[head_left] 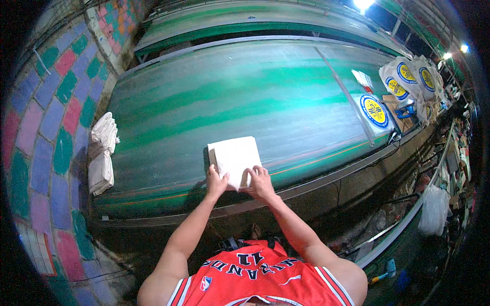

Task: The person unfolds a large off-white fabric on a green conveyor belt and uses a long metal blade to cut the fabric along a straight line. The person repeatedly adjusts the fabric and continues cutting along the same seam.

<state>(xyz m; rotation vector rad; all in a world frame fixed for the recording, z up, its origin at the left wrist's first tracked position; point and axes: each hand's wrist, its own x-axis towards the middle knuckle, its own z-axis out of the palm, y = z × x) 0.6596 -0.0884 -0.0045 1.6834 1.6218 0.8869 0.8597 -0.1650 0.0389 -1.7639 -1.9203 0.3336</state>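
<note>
A folded white cloth bundle (235, 155) lies near the front edge of a long, green-streaked table (173, 107). My left hand (216, 181) grips its lower left side, fingers along the edge and thumb at the front corner. My right hand (259, 181) has bent fingers on the lower right part of the same bundle, holding it near the bottom edge. The bundle's underside is hidden.
Folded white cloth (102, 168) is piled at the table's left end. On the right are a yellow-and-blue printed piece (374, 109), a blue iron-like tool (406, 109), printed white bags (406, 76) and a metal strip (344, 94). A painted wall (66, 122) borders the left.
</note>
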